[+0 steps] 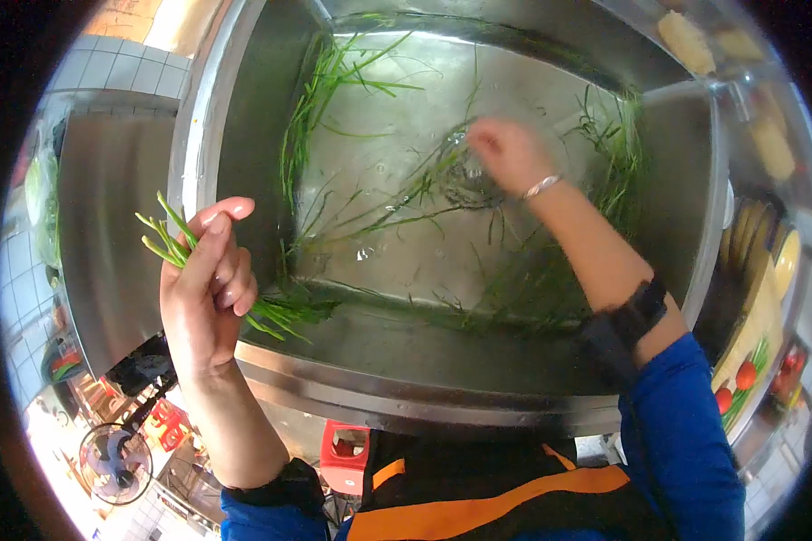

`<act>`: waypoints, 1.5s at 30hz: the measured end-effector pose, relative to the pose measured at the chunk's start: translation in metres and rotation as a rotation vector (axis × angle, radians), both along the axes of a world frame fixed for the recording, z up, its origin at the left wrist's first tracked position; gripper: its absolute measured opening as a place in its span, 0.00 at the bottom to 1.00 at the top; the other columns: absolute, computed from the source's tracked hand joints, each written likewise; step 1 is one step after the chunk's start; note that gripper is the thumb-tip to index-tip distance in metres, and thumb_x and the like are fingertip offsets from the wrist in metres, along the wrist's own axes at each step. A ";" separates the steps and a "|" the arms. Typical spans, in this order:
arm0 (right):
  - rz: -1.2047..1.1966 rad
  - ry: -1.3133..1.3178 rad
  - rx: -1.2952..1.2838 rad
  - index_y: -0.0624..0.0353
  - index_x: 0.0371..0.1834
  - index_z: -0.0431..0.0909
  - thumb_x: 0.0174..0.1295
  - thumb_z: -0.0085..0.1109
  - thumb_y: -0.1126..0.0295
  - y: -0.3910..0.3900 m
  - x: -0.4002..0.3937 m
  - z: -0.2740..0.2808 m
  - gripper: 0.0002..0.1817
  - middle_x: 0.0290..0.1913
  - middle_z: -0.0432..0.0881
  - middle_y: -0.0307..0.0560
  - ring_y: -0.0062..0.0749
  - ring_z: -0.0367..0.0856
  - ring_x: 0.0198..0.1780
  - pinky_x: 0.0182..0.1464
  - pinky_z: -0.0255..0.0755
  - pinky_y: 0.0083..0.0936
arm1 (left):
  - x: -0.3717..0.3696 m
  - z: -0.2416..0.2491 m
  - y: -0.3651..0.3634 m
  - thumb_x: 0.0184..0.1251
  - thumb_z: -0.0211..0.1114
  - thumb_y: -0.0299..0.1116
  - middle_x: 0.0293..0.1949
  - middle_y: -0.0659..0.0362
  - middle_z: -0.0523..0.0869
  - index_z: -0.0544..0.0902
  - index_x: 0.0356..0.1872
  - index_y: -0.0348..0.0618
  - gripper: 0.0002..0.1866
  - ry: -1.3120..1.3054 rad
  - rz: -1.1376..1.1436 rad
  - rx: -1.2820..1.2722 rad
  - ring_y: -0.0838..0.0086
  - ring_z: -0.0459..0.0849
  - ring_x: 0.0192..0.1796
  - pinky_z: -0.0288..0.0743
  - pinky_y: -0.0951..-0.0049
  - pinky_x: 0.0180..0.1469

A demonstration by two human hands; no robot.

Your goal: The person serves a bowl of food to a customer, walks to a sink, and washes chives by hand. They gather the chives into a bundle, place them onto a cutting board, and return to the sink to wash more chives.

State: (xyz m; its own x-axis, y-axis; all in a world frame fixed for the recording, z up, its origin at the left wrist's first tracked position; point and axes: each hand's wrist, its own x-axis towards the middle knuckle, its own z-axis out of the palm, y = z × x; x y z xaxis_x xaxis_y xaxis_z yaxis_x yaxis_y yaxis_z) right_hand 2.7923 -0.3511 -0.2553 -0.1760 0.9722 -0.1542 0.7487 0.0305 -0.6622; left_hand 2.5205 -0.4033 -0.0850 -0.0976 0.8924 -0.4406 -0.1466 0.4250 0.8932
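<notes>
My left hand [209, 279] is closed round a small bunch of chives [263, 314] at the sink's left wall. Their pale cut ends stick out above the thumb, and the leafy ends hang below the fist. Over the water is my right hand [512, 155], smeared by motion, with a bracelet at the wrist. Its fingers are too blurred to show whether they hold anything. Loose chives [424, 185] and ripples lie just beside it. More chives float along the left side [311, 117] and right side of the metal sink [659, 171], which holds water.
A metal counter [117, 234] adjoins the sink on the left. To the right lies a board [751, 329] with tomatoes [746, 374] and green stalks. A red stool [345, 455] stands below the sink's front edge, and a fan [115, 462] stands at lower left.
</notes>
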 end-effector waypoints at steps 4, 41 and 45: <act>0.239 -0.371 0.089 0.54 0.30 0.74 0.49 0.50 0.68 0.003 0.013 0.008 0.07 0.31 0.75 0.48 0.42 0.72 0.33 0.34 0.68 0.31 | 0.003 -0.005 0.000 0.59 0.51 0.31 0.09 0.71 0.51 0.73 0.38 0.33 0.11 -0.010 -0.005 -0.030 0.87 0.50 0.10 0.44 0.85 0.11; 0.017 -0.272 0.424 0.56 0.42 0.73 0.47 0.55 0.72 0.047 0.031 0.058 0.16 0.36 0.78 0.45 0.33 0.75 0.38 0.42 0.68 0.25 | 0.046 -0.032 0.018 0.55 0.56 0.30 0.21 0.59 0.80 0.78 0.30 0.35 0.08 0.242 -0.421 -0.220 0.91 0.55 0.08 0.45 0.88 0.09; 0.150 0.050 0.641 0.50 0.35 0.77 0.44 0.57 0.66 0.018 -0.003 0.073 0.12 0.43 0.72 0.43 0.39 0.67 0.45 0.47 0.65 0.31 | 0.045 -0.033 0.016 0.55 0.56 0.30 0.20 0.59 0.80 0.77 0.31 0.35 0.08 0.266 -0.424 -0.214 0.91 0.56 0.08 0.45 0.88 0.09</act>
State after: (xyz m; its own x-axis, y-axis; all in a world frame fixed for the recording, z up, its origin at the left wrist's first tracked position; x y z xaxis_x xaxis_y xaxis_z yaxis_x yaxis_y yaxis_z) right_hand 2.7893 -0.3327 -0.1818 -0.3082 0.8334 0.4588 0.6744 0.5316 -0.5125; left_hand 2.5658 -0.3876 -0.1175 0.1181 0.7707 -0.6262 0.2964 0.5745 0.7630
